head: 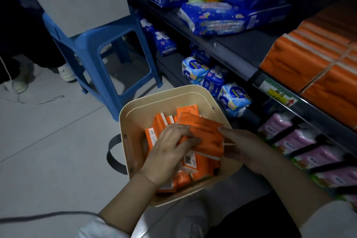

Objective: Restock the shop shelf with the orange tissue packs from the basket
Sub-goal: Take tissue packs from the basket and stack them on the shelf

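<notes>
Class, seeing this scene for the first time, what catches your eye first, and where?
Bright orange tissue packs fill the cream basket at bottom centre, where the left hand and right hand grip one pack. More orange packs sit stacked on the shelf at right.

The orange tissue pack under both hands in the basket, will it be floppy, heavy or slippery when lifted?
Probably soft rather than stiff: the orange tissue pack wrinkles near the right hand. Likely light, since its print reads tissue. Its smooth film may slip, so the left hand helping seems wise.
</notes>
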The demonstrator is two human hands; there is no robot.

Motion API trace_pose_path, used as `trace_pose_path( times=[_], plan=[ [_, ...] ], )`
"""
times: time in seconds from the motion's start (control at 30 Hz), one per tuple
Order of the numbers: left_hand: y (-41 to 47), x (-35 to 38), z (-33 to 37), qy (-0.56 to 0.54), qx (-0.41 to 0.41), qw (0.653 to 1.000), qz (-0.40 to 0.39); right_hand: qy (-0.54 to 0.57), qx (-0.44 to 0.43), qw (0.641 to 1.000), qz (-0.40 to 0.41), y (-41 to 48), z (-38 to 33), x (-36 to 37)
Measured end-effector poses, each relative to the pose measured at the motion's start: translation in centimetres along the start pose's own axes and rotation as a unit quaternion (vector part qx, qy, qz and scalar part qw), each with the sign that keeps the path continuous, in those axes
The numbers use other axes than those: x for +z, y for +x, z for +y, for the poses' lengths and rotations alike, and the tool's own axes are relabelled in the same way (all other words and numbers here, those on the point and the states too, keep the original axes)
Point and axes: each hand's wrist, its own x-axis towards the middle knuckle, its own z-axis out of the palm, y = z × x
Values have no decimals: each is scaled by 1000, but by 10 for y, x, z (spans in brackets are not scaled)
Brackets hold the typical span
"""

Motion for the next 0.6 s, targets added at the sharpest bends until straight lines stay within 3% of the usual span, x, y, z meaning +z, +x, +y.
trace_pose_path(
  times=[0.17,0.3,0.47,0.6],
  plan=[
    [0,-1,3,1,-3,1000,-2,61,26,997,-41,-5,-1,-3],
    [2,1,6,44,-46,998,11,103,-1,994,-39,-4,-2,-4],
    [18,12,16,94,-89,991,45,144,23,984,-102,-3,-3,-1],
    [31,31,31,66,-73,991,88,213,20,976,-31,1,2,0]
  ],
)
